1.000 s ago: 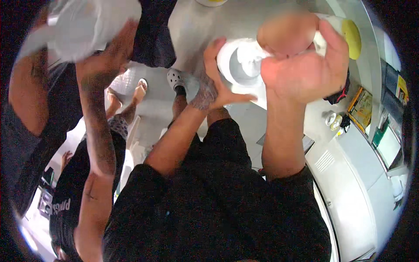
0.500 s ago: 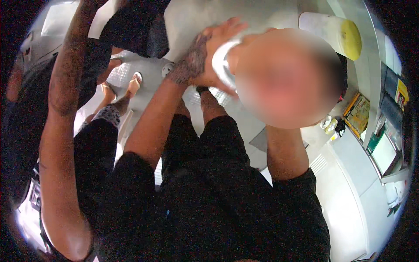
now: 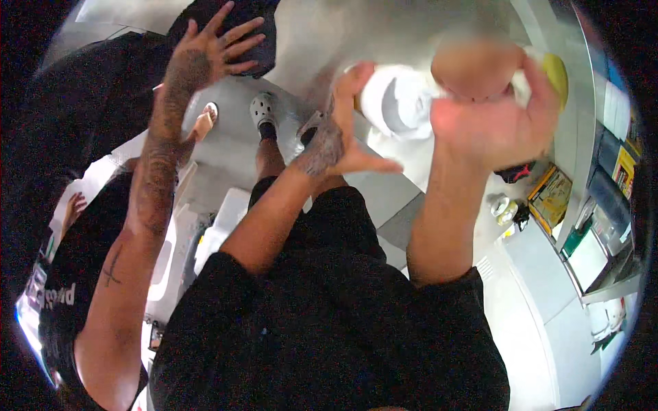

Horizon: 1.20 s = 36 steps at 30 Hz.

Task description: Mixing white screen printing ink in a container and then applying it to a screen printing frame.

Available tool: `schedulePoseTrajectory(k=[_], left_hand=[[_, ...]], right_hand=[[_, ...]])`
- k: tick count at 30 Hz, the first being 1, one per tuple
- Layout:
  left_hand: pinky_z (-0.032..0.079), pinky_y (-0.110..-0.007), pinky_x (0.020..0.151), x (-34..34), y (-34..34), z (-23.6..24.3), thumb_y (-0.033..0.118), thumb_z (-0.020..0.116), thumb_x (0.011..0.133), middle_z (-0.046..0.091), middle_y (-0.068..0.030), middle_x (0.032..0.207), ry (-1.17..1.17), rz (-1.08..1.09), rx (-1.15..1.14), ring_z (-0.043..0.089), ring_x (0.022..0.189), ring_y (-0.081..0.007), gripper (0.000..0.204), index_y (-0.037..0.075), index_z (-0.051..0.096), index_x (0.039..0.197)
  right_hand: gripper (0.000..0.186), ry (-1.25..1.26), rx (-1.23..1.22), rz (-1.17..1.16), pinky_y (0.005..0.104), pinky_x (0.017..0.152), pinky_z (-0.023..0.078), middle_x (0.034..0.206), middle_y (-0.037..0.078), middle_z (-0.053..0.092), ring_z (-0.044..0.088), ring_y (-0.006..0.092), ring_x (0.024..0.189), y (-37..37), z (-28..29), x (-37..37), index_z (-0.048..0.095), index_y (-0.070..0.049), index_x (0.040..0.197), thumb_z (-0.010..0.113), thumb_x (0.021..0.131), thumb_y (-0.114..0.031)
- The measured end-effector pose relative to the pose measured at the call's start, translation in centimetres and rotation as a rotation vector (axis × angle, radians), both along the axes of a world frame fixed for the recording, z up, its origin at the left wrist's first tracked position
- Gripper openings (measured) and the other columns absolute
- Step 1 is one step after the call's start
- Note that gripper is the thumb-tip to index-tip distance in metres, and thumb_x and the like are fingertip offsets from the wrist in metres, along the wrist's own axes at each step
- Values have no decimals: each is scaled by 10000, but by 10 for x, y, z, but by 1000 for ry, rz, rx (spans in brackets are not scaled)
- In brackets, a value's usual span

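Observation:
My left hand (image 3: 336, 140), tattooed on its back, is held out at the upper middle with thumb and fingers spread wide. Just past its fingers is a white rounded thing (image 3: 404, 103) with a grey crescent on it. I cannot make out its kind, nor whether the fingers touch it. To the right of that thing, my right hand (image 3: 500, 133) is raised with its fingers bent. Motion and a smeared patch hide its fingertips, so any hold is unclear.
Close at my left, another person's tattooed arm (image 3: 147, 198) reaches up with fingers spread. Another foot wears a pale clog (image 3: 262, 111). A pale counter (image 3: 308, 34) lies ahead. At right are a white cabinet (image 3: 528, 274), a yellow-ended container (image 3: 554, 79) and a framed yellow panel (image 3: 550, 192).
My hands have moved apart, and the white thing now shows between them. My left hand's fingers and thumb are spread wider. The other person's hand has come down into view.

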State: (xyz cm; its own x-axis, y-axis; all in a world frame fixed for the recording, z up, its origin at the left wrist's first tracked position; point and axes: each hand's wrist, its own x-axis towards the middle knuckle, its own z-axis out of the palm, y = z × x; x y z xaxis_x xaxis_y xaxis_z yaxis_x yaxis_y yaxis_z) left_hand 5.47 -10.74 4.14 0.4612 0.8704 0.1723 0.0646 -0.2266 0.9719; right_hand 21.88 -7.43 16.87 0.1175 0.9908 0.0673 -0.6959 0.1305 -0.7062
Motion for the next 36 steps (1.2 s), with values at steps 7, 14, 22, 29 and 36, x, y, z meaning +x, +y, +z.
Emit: schedulePoseTrajectory(k=[7, 14, 22, 29, 36], left_hand=[[323, -473, 1149, -18, 84, 16, 572, 959, 413, 450, -225, 1455, 166, -326, 364, 430, 1387, -341, 1342, 5, 356, 1469], [339, -469, 1137, 4, -14, -10, 499, 981, 431, 461, -203, 1398, 3, -30, 15, 454, 1322, -347, 1271, 7, 379, 1437], [309, -512, 1155, -12, 27, -14, 442, 966, 482, 416, -206, 1482, 122, -180, 207, 374, 1409, -384, 1246, 34, 350, 1485], [329, -490, 1155, -39, 45, -3, 423, 948, 546, 524, -201, 1379, 24, -199, 109, 462, 1345, -398, 1079, 59, 438, 1424], [294, -457, 1183, -13, -11, -8, 415, 1006, 371, 477, -215, 1369, -96, 49, -46, 405, 1378, -360, 1343, 56, 341, 1481]], right_hand=[[355, -391, 62, 127, 342, 513, 317, 643, 132, 476, 445, 225, 567, -19, 17, -22, 500, 15, 723, 469, 965, -242], [306, -58, -121, -213, 338, 478, 264, 591, 65, 377, 344, 175, 500, -6, 11, -30, 381, -68, 630, 519, 877, -186], [341, -136, -90, -26, 342, 547, 247, 561, 5, 298, 236, 137, 494, 0, 10, -37, 373, -121, 659, 486, 903, -331], [175, 29, 44, 77, 332, 590, 378, 714, 89, 505, 468, 210, 618, -7, -3, -22, 520, -19, 756, 584, 818, -170], [355, -207, -49, -21, 340, 560, 254, 578, 13, 297, 248, 141, 530, -4, 19, -23, 379, -109, 672, 430, 939, -336]])
